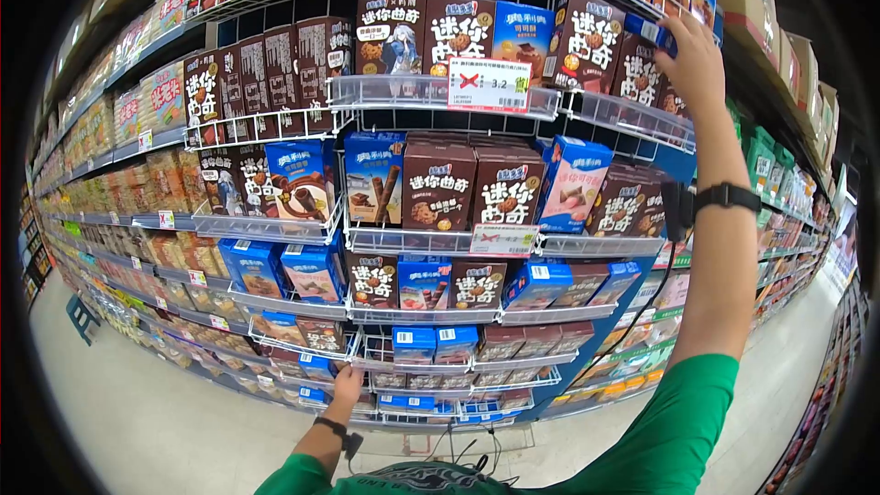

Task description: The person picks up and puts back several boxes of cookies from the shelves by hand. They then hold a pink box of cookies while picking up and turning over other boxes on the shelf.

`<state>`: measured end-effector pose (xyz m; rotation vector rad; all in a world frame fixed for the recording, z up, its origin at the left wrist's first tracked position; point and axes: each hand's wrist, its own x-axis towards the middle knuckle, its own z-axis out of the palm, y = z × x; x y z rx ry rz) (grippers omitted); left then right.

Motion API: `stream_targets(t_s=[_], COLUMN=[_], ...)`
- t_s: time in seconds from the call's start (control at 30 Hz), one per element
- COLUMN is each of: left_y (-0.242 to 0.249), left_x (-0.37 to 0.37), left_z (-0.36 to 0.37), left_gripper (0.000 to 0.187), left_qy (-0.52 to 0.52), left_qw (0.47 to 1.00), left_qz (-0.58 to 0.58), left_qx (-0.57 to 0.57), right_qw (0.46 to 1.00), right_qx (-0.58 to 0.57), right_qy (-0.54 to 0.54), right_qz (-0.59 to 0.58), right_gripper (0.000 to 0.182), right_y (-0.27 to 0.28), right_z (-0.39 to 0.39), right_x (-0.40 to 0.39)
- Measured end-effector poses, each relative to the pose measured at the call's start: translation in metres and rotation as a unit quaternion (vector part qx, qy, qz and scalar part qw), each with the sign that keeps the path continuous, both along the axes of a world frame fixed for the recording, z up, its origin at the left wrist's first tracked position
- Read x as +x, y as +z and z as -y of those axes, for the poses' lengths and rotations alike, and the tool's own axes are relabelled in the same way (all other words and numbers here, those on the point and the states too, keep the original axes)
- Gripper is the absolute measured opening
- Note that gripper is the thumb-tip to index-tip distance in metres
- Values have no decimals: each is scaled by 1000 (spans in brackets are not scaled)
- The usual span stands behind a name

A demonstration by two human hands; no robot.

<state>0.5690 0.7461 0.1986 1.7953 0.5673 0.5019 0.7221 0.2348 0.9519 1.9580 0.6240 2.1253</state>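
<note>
At the upper right, my right hand [687, 60] is raised to the upper shelf with its fingers closed around a blue biscuit box [651, 32]. Only part of that box shows; it sits just above brown mini cookie boxes [639, 69]. Low down, my left hand [347, 385] is closed at the edge of the white wire rack [367, 364], between two shelf sections. Its fingertips are partly hidden. Near it lie brown boxes [321, 335] and blue boxes [414, 344].
The display stacks several wire tiers with clear plastic lips [440, 96] and price tags [490, 84]. Long shelves of packaged snacks [147, 174] run along the left. Cartons [747, 0] stand high at the right. Cables [472, 445] hang near the pale floor [174, 403].
</note>
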Motion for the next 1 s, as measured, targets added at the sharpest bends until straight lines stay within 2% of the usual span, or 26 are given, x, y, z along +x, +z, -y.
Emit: stream_targets(t_s=[0.07,0.13,0.2,0.27,0.33,0.4,0.47,0.5,0.53,0.6,0.63,0.67,0.7,0.73,0.83,0.9,0.93,1.0], left_y=[-11,-8,-34,-38,-37,-28,-18,-7,12,59,74,94,131,166,244,286,297,304], left_x=[-8,-18,-17,-26,-35,-50,-65,-72,-79,-91,-94,-94,-98,-103,-113,-120,-116,-108], left_z=[6,14,7,8,18,18,11,13,14,18,20,21,33,45,74,96,107,120], left_gripper=[28,25,22,21,21,21,22,25,25,29,29,26,25,26,36,60,72,79], left_qy=[-28,-27,-17,-59,-58,-51,-169,-184,-183,-275,-293,-336,-372,-361,-425,-463,-475,-484], left_qw=[996,996,998,996,993,989,984,974,974,955,948,938,923,931,894,863,843,824], left_qz=[77,77,46,57,72,78,-23,-57,-61,-100,-96,-85,-26,-39,63,160,212,224], left_qx=[-45,-47,-40,-41,-79,-116,-51,-120,-118,-36,-80,-31,-94,-22,-130,-127,-140,-188], right_qw=[998,993,988,978,976,968,965,962,962,955,955,955,951,947,926,868,830,713], right_qx=[-5,-13,-6,-36,-28,-37,-55,-62,-69,-86,-101,-104,-111,-118,-164,-197,-155,32], right_qy=[64,97,113,120,117,129,140,156,158,196,196,204,223,245,326,456,524,652], right_qz=[6,67,106,165,182,210,214,216,213,206,196,188,181,172,103,-22,-112,-255], right_gripper=[39,40,43,48,46,38,38,36,34,32,32,33,31,30,34,34,38,43], right_y=[-14,-34,-59,-80,-104,-123,-142,-151,-160,-177,-186,-196,-205,-216,-270,-309,-331,-388], right_z=[4,8,16,28,30,27,23,18,14,2,0,-7,-15,-25,-63,-95,-113,-153], right_x=[-8,-16,-18,-15,-28,-40,-52,-60,-68,-79,-84,-88,-95,-100,-115,-131,-140,-160])
